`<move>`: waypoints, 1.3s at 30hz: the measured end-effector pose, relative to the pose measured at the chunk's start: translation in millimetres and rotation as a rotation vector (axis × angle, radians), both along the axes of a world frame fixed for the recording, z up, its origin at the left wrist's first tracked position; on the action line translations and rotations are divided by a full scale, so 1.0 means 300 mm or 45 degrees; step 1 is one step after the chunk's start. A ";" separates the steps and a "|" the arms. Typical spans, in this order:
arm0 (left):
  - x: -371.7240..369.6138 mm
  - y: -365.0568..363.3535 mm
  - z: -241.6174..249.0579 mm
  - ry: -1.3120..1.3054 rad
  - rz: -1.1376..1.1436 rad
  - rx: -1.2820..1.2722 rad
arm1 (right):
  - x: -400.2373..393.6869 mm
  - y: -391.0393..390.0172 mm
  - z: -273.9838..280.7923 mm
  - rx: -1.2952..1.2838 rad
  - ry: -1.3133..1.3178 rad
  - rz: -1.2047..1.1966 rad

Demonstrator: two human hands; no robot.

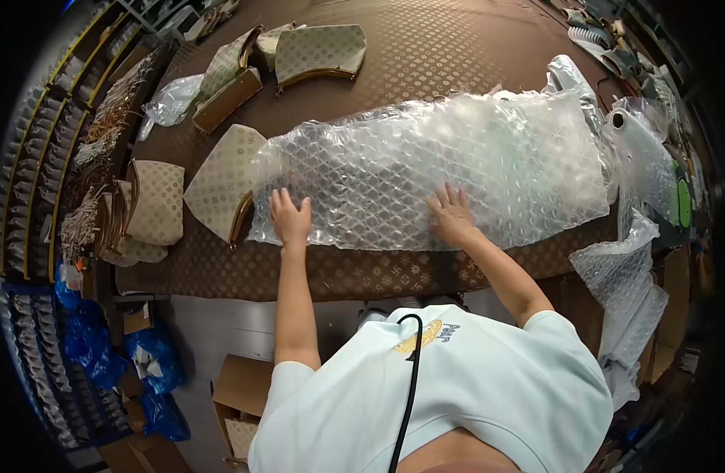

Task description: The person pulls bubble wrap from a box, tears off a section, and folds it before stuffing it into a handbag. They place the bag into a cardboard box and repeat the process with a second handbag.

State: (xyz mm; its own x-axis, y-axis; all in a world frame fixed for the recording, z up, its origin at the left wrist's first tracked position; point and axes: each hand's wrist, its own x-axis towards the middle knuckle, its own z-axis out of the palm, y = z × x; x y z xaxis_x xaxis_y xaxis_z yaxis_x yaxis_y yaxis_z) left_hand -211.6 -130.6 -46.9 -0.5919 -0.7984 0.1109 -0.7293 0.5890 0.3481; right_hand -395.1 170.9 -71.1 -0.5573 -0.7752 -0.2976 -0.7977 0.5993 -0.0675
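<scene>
A wide sheet of clear bubble wrap (362, 177) lies across the brown patterned table. My left hand (290, 217) rests on its left end, fingers apart and holding nothing. Farther right, my right hand (452, 215) lies on the sheet near its front edge, fingers spread. Just left of the wrap is a cream patterned bag piece (224, 177) with a brown curved edge; the wrap meets its right side. Another cream piece (157, 202) sits farther left.
More cream patterned pieces (320, 51) lie at the back left, beside a clear plastic bag (173, 101). A bubble wrap roll (642, 154) stands at the right, with loose wrap (622, 276) hanging over the edge. Shelving (35, 165) and blue bags (90, 339) are at the left.
</scene>
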 end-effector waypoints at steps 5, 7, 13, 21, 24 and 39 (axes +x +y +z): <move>0.021 -0.368 -0.039 -0.234 0.406 0.344 | 0.001 -0.010 -0.053 0.052 -0.127 -0.129; 0.053 -0.478 -0.124 -0.067 0.092 0.730 | 0.033 -0.017 -0.002 0.095 -0.220 -0.142; 0.227 -0.535 0.107 0.531 -0.113 1.493 | 0.147 -0.111 -0.022 0.049 -0.189 -0.205; 0.220 -0.061 0.766 1.242 -0.374 1.557 | 0.333 -0.461 -0.120 -0.400 -0.777 0.264; 0.065 0.073 0.842 0.570 -0.425 1.305 | 0.288 -0.448 -0.021 -0.784 -1.488 -0.143; -0.227 0.244 0.223 0.501 -0.836 0.081 | -0.115 -0.136 0.179 -1.201 -1.241 -0.794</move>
